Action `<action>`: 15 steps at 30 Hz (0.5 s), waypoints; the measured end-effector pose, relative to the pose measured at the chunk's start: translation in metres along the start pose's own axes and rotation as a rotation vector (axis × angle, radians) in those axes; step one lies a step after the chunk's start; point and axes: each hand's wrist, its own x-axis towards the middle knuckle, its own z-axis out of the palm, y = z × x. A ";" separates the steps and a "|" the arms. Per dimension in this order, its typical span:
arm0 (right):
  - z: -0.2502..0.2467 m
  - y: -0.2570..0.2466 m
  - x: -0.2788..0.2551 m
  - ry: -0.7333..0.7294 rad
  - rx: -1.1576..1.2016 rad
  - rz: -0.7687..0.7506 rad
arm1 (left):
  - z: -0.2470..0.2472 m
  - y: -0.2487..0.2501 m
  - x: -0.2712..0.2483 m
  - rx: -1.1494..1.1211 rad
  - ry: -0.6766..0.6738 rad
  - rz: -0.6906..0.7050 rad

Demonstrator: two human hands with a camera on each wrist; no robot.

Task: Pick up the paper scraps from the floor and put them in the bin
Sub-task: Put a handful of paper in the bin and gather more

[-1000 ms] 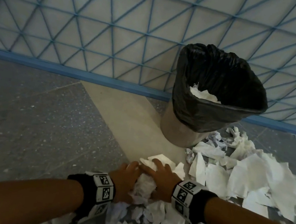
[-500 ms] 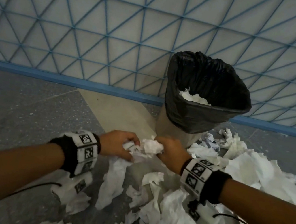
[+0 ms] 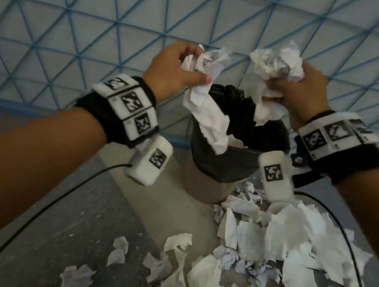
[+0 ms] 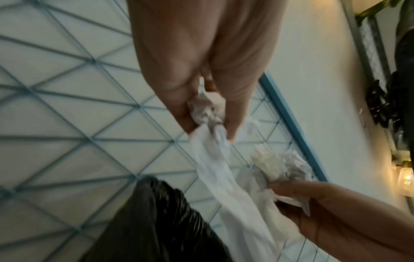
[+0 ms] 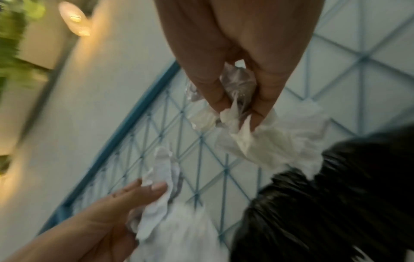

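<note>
Still a big heap of paper scraps [image 3: 263, 265] on floor beside black-lined bin [image 3: 217, 162]; left hand [image 3: 170, 66] and right hand [image 3: 304, 91] each clamp a crumpled wad over its mouth. Light, soft, floppy: bunch it, grip mid-wad, tails dangle

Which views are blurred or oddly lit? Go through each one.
Head view: fairly sharp on both hands and the bin, even light, wall grid bowed by the wide lens. Left wrist view: soft motion blur on the left hand, warm lamp glow at right. Right wrist view: heaviest smear, upper left streaked green and yellow.
</note>
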 end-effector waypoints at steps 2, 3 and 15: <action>0.003 0.022 0.008 -0.001 -0.081 0.111 | 0.028 -0.007 0.002 0.000 0.179 0.029; 0.006 0.033 0.008 -0.014 -0.110 0.175 | 0.042 -0.009 -0.001 0.029 0.232 0.054; 0.006 0.047 -0.014 -0.267 -0.281 0.274 | 0.078 -0.035 -0.015 0.570 -0.324 0.125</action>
